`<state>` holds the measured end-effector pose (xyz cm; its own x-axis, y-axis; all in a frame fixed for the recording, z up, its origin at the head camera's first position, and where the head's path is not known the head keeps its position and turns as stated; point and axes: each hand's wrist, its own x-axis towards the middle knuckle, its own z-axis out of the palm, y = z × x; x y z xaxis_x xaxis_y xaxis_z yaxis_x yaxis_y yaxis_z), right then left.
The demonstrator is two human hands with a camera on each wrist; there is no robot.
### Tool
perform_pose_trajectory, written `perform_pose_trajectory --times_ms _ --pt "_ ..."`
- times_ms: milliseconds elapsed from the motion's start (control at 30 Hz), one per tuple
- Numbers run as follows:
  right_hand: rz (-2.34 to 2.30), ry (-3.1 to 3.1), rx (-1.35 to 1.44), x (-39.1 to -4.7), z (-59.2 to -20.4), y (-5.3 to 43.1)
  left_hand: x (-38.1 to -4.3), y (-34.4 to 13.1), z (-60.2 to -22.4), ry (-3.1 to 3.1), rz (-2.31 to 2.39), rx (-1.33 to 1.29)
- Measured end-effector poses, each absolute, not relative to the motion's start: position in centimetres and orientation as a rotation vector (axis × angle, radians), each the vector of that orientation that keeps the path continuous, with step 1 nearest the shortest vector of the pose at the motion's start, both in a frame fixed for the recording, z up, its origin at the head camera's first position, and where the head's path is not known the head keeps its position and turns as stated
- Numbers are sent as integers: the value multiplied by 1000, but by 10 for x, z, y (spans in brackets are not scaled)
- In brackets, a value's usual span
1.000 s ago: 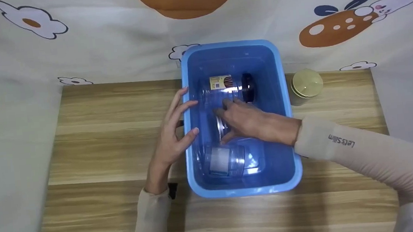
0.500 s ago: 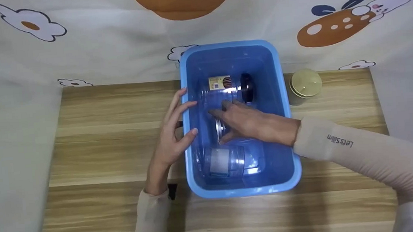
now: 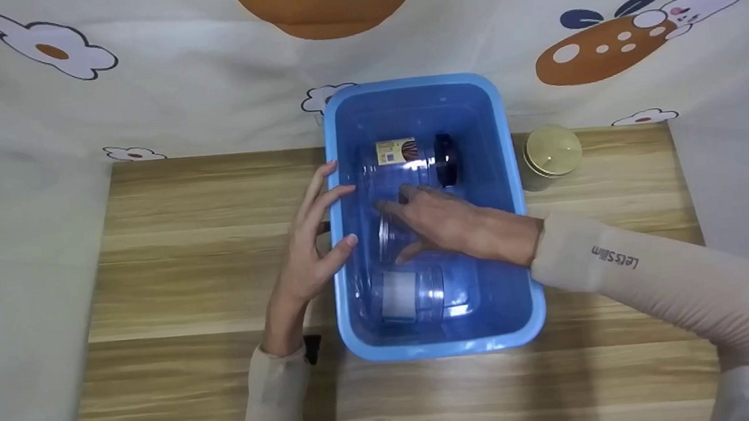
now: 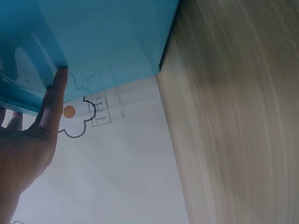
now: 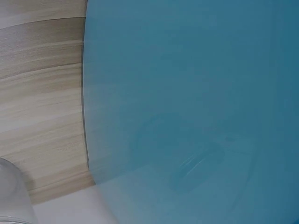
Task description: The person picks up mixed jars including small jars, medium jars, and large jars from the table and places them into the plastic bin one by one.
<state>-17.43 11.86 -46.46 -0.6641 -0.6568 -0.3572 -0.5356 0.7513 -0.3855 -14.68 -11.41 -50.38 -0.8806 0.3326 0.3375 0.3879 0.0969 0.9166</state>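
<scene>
A blue plastic bin (image 3: 445, 348) stands on the wooden table. Inside it, my right hand (image 3: 439, 218) holds a clear jar (image 3: 387, 236) lying on its side, fingers at its far side and thumb at its near side. Behind that lies another clear jar with a yellow label (image 3: 396, 151) and a dark lid (image 3: 446, 160). In front is a clear jar with a white label (image 3: 399, 296). My left hand (image 3: 304, 257) rests on the bin's left rim, fingers spread; in the left wrist view, a straight finger (image 4: 58, 88) lies against the outer wall.
A jar with a gold lid (image 3: 553, 151) stands just outside the bin, at its right. A patterned cloth (image 3: 213, 68) hangs behind the table (image 3: 185, 288). A small black object (image 3: 313, 348) shows beside the left wrist.
The middle jar has shifted a little left inside the bin, and the right hand's fingertips have reached slightly left with it. The left hand keeps its place on the rim.
</scene>
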Motion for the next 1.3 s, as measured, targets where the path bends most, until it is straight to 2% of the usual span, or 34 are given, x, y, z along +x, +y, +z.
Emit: perform_pose_trajectory --times_ms 933,1300 --pt "-397 2520 -970 -173 -449 126 -145 -116 -503 -2324 -1937 -729" --pt "-358 2520 -910 -172 -443 122 -145 -115 -503 -2322 -1929 -739"
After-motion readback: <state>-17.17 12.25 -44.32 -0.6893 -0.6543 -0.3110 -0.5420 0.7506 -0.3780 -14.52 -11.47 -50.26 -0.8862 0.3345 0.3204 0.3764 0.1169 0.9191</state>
